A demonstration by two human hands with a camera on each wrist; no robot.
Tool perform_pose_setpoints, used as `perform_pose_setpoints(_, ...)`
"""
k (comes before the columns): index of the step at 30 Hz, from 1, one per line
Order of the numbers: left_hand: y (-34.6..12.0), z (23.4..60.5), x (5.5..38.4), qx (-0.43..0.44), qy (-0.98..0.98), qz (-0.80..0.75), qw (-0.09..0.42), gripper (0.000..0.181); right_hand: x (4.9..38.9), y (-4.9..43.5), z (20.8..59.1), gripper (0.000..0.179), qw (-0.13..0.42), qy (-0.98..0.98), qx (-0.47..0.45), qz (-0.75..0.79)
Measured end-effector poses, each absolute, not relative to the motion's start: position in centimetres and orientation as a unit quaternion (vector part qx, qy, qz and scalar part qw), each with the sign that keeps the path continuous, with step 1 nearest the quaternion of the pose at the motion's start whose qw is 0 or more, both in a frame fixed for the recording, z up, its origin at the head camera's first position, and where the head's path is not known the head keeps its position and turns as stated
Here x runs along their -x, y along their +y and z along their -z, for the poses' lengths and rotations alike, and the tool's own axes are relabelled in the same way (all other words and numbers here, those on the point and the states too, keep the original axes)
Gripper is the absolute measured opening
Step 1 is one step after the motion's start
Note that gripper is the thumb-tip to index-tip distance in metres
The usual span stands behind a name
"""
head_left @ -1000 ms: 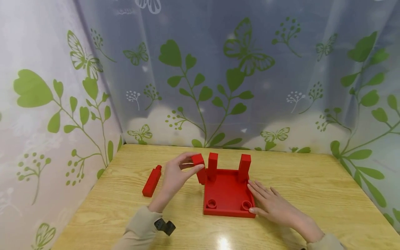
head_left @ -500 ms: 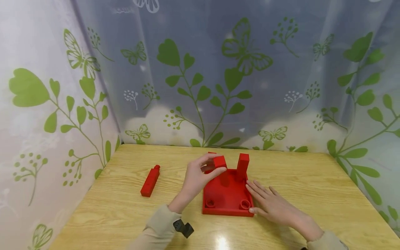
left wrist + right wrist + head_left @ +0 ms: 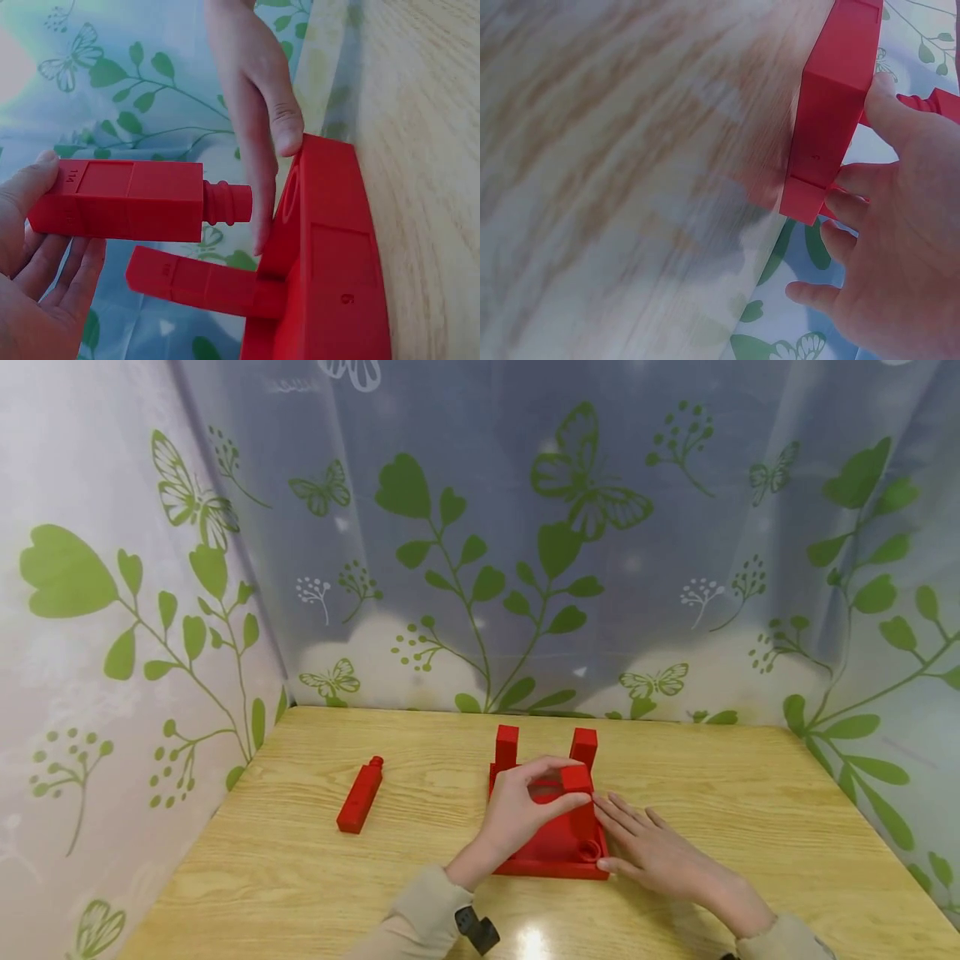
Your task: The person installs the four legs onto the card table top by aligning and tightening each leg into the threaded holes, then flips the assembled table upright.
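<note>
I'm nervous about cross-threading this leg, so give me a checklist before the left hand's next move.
1. Grip: ok. The left hand pinches the held leg near its plain end.
2. Direction: ok. The threaded end points toward the red base.
3. Contact: not ok for turning. The threaded end is apart from the near right socket.
4. Exact centring over that socket: cannot tell.
5. Base steadied: ok. The right hand touches its right side.
6. Tightness of the far left leg and far right leg: cannot tell; both stand upright.
</note>
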State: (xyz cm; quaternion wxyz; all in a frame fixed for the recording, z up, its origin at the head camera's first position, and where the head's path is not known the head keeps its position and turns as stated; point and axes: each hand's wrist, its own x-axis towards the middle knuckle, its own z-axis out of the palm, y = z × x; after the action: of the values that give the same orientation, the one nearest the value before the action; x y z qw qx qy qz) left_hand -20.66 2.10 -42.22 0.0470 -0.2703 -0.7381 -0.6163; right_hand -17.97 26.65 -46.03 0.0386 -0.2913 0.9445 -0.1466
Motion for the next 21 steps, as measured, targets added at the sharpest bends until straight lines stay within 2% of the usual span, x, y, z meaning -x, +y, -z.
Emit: perform_pose_setpoints(21,3.7,44.1,20.8,0.311,-0.757,0.575,-0.013,0.038,17.8,26.5,45.7,0.078,0.062,0.948,0.278,0.141)
